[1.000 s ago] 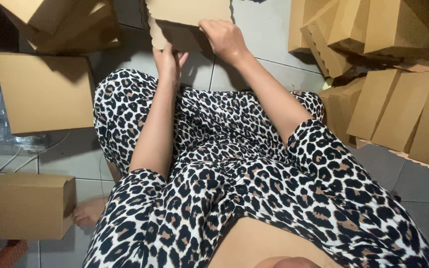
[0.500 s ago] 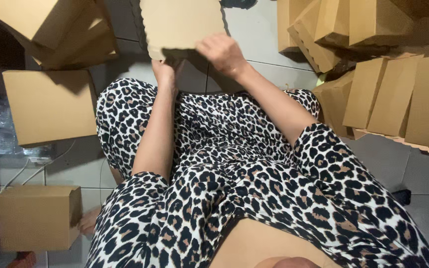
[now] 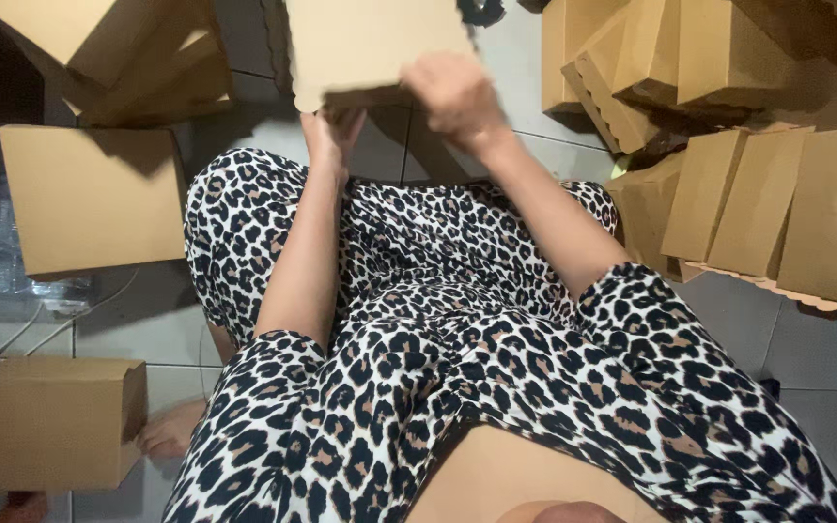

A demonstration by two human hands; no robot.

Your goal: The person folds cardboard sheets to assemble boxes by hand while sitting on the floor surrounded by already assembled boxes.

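Note:
A brown cardboard box point(image 3: 370, 44) with wavy-cut flap edges is held up above my knees at the top centre. My left hand point(image 3: 331, 131) grips its lower left corner from underneath. My right hand point(image 3: 452, 92) holds its lower right edge, fingers curled over the cardboard. Both forearms reach out over my leopard-print clothing point(image 3: 418, 320). The top of the box runs out of the frame.
Folded cardboard boxes lie all around on the grey tiled floor point(image 3: 147, 310): one at mid left point(image 3: 94, 199), one at lower left point(image 3: 55, 421), a pile at top left point(image 3: 108, 48), and several stacked at the right point(image 3: 777, 203). A bare foot point(image 3: 171, 431) shows near the lower-left box.
The box has been raised and tipped so its broad face now shows. Both hands stayed on its lower edge, and the right hand has moved slightly right.

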